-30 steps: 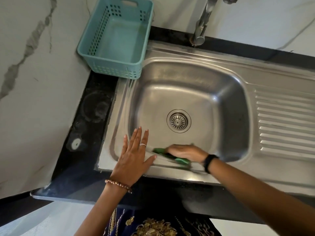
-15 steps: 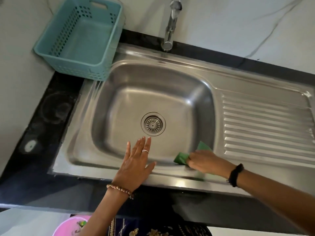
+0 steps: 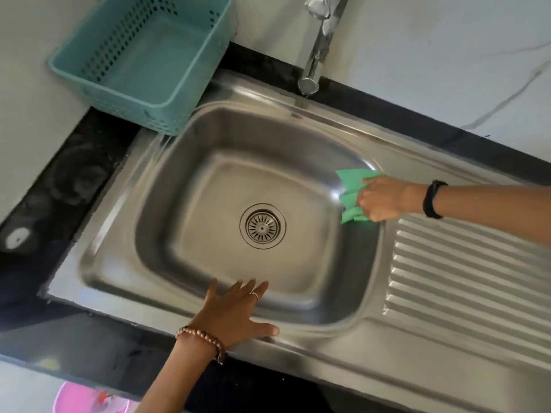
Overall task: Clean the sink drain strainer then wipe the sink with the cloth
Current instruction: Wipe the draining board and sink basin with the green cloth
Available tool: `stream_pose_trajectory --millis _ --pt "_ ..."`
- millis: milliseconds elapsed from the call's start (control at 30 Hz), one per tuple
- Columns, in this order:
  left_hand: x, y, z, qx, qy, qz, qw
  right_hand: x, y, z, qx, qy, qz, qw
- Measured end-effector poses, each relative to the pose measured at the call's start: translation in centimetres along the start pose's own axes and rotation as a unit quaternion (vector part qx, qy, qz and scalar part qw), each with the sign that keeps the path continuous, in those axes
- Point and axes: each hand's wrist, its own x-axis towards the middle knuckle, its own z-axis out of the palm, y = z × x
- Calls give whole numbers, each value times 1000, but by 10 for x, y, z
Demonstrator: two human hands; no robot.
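Observation:
The steel sink (image 3: 167,180) fills the middle of the head view, with the round drain strainer (image 3: 262,226) seated in the centre of its basin. My right hand (image 3: 383,199) presses a green cloth (image 3: 351,195) against the upper right wall of the basin, at the rim beside the drainboard. My left hand (image 3: 235,312) lies flat with fingers spread on the sink's front rim and holds nothing.
A teal plastic basket (image 3: 143,61) stands at the back left corner, overlapping the sink's edge. The tap (image 3: 317,40) rises behind the basin. A ribbed drainboard (image 3: 465,278) runs to the right. Black counter (image 3: 74,180) borders the sink; a pink object (image 3: 86,399) shows below.
My right hand has swept the cloth from the basin's front rim along the right side up to its upper right wall. My left hand has stayed on the front rim.

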Motion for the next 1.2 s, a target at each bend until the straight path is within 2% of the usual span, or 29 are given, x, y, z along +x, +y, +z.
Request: stream_pose_trajectory --millis 133,267,400,500,567,767,967,1033,1100,1133,1200 --pt "16 18 -4 -33 -49 37 998 13 10 -2 -60 -93 20 994" --pt "38 58 -8 -80 -45 124 988 -11 -12 11 -5 -78 34 996" --pt "57 90 -17 -75 -38 184 979 -5 10 9 15 -100 10 995" --pt "69 96 -24 -47 -32 190 980 28 38 0 -108 -119 -19 987" --pt "74 96 -27 -34 -37 188 981 50 47 -5 -223 -124 -37 966" --pt "80 100 -29 -19 -39 204 978 116 51 -38 -393 -46 -84 915" --pt "90 99 -30 -22 -50 206 977 191 47 -108 -403 85 -78 908" --pt "92 99 -30 -25 -47 207 977 212 43 -132 -378 63 -83 920" --pt "95 97 -31 -28 -29 205 978 227 39 -140 -380 77 -93 917" --pt "95 97 -31 -26 -14 205 978 229 36 -139 -399 102 -68 909" --pt "94 94 -31 -13 17 194 981 217 38 -137 -373 107 -26 921"
